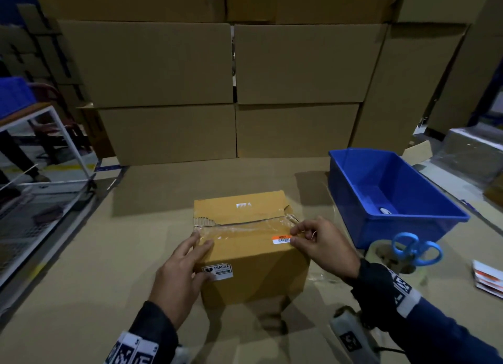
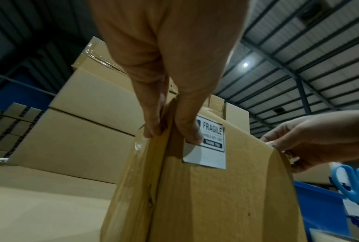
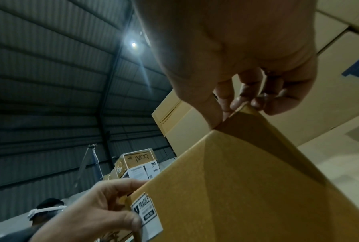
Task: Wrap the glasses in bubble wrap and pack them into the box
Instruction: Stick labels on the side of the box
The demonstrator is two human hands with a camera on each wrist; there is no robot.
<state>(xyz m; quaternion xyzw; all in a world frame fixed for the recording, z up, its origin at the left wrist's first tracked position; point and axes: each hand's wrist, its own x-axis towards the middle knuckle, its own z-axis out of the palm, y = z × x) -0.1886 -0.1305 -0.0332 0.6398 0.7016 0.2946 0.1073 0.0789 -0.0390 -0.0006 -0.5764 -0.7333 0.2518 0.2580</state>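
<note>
Both hands at the top edge of one object.
Left hand [image 1: 179, 271] grips a corner, thumb in front; right hand [image 1: 324, 244] pinches with curled fingertips [image 3: 236, 102].

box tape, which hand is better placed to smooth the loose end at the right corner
Right. The right hand already pinches the box at that corner; the left hand steadies the opposite corner.

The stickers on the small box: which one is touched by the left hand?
The white FRAGILE sticker on the box's near side; the left hand's thumb rests on it. The orange barcode sticker on top lies by the right hand.
</note>
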